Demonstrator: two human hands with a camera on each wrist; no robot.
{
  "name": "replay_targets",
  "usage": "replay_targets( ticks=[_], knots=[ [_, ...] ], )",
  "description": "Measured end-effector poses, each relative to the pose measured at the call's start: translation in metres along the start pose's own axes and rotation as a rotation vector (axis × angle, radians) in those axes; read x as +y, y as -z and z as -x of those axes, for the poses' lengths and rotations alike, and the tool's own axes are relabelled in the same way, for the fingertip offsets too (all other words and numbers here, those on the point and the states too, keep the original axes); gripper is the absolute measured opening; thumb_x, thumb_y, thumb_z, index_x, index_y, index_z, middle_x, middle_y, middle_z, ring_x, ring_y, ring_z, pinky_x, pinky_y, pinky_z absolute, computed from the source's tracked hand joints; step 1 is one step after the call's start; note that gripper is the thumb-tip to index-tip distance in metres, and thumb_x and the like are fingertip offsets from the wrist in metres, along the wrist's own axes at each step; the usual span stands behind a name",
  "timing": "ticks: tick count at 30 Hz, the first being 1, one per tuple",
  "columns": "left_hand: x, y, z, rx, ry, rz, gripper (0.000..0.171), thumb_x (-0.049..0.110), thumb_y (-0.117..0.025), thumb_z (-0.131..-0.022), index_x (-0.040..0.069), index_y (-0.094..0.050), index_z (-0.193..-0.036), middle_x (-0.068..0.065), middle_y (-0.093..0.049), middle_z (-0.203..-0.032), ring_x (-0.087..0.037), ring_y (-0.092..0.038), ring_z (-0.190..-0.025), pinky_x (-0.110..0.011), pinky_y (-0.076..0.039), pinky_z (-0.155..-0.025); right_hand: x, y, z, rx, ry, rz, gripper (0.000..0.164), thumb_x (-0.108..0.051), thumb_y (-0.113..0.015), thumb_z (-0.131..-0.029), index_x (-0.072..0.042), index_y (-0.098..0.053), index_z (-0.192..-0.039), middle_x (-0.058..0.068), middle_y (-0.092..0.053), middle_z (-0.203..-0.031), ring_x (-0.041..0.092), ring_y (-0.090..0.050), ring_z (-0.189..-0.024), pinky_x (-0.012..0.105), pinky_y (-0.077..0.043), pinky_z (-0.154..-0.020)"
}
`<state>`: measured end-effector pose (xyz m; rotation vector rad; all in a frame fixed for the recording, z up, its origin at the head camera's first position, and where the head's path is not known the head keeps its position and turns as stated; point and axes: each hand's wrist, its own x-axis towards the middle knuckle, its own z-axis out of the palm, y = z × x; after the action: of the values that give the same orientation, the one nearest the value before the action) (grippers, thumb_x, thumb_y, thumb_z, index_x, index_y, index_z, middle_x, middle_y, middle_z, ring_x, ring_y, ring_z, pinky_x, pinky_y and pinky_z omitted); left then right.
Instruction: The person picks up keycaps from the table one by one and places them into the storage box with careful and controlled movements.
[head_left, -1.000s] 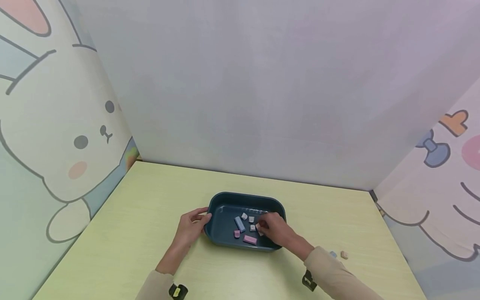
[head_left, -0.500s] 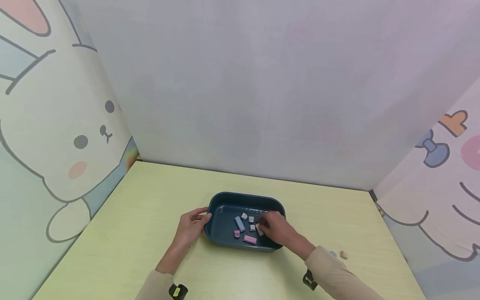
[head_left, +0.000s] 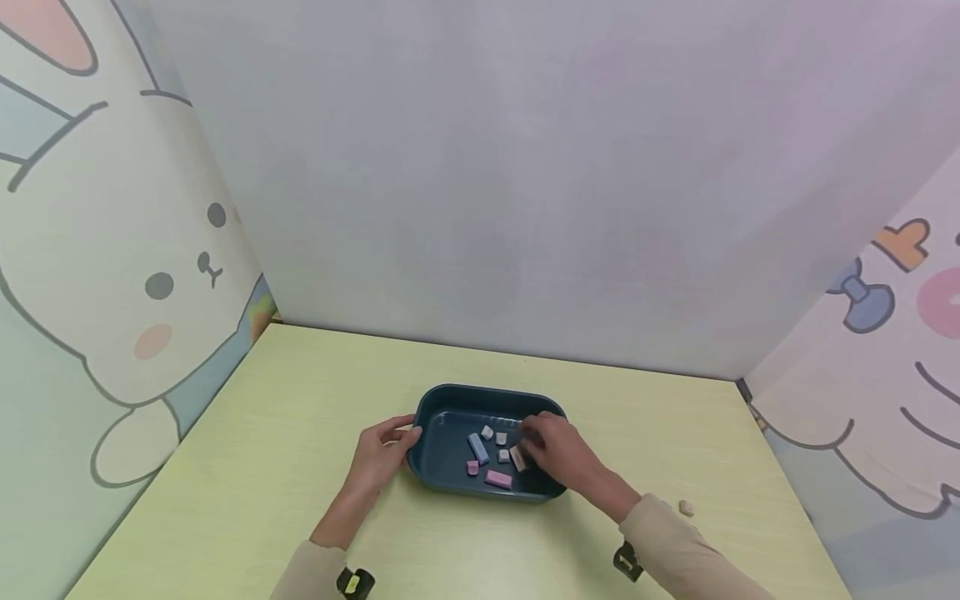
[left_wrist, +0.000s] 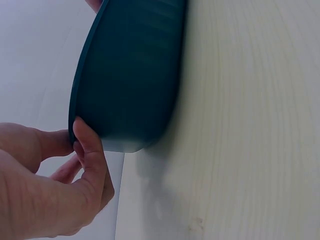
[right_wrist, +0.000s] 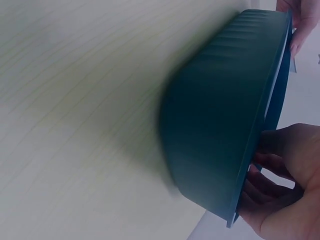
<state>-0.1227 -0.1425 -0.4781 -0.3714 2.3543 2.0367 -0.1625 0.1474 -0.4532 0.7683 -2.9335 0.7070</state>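
Note:
A dark teal plastic tray [head_left: 442, 475] stands on the table. My left hand [head_left: 381, 454] pinches its left rim, with thumb and fingers on either side of the wall [left_wrist: 130, 90] in the left wrist view. Inside lie a blue oblong block [head_left: 477, 448], a pink oblong block [head_left: 498, 479], a pink cube [head_left: 472, 467] and three small white cubes [head_left: 503, 456]. My right hand [head_left: 558, 450] reaches over the right rim, loosely curled, beside a beige block [head_left: 518, 458] on the tray floor. In the right wrist view its fingertips are hidden behind the tray wall [right_wrist: 215, 115].
Right of the tray, a small beige cube [head_left: 686, 507] lies on the pale wooden table [head_left: 337, 367]. A light blue piece [head_left: 667, 503] shows beside the right sleeve, mostly hidden. A grey-white curtain [head_left: 480, 208] rises behind the table, with cartoon panels at both sides.
My right hand has drawn slightly up and right off the beige block, which stays in the tray. The sleeve now covers more of the light blue piece. My left hand keeps its hold.

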Motion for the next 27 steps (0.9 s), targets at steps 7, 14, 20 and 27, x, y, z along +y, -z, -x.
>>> replay_targets(
  ticks=[7, 14, 20, 27],
  knots=[
    [0.000, 0.000, -0.001, 0.000, -0.009, 0.006, 0.036, 0.014, -0.069, -0.100, -0.007, -0.066, -0.129, -0.018, -0.070, -0.100, -0.023, -0.066, -0.077, -0.029, -0.054, -0.060, 0.005, 0.008, 0.006, 0.068, 0.020, -0.011, 0.016, -0.002, -0.079, -0.088, -0.005, -0.076, -0.104, 0.002, -0.067, -0.091, 0.013, -0.063, -0.079, 0.030, -0.057, -0.073],
    [-0.001, 0.001, 0.000, 0.004, -0.003, 0.010, 0.037, 0.014, -0.069, -0.100, -0.007, -0.065, -0.130, -0.019, -0.069, -0.100, -0.022, -0.065, -0.075, -0.029, -0.054, -0.059, 0.015, 0.008, 0.011, 0.095, -0.001, -0.045, 0.017, -0.003, -0.079, -0.089, -0.005, -0.075, -0.105, 0.002, -0.067, -0.094, 0.012, -0.063, -0.080, 0.030, -0.057, -0.073],
    [-0.001, 0.001, 0.000, 0.004, 0.004, 0.005, 0.037, 0.014, -0.069, -0.100, -0.006, -0.065, -0.130, -0.018, -0.069, -0.100, -0.021, -0.065, -0.075, -0.029, -0.054, -0.060, 0.020, 0.011, 0.016, 0.116, 0.020, -0.081, 0.018, -0.003, -0.079, -0.089, -0.004, -0.075, -0.107, 0.002, -0.068, -0.097, 0.011, -0.064, -0.082, 0.027, -0.058, -0.074],
    [-0.001, 0.002, 0.000, 0.003, 0.004, 0.005, 0.037, 0.014, -0.069, -0.100, -0.006, -0.065, -0.131, -0.019, -0.069, -0.101, -0.022, -0.065, -0.075, -0.028, -0.054, -0.060, 0.022, 0.020, 0.023, 0.166, 0.069, -0.109, 0.021, 0.002, -0.079, -0.087, -0.002, -0.074, -0.106, 0.000, -0.067, -0.094, 0.009, -0.061, -0.079, 0.029, -0.058, -0.070]
  ],
)
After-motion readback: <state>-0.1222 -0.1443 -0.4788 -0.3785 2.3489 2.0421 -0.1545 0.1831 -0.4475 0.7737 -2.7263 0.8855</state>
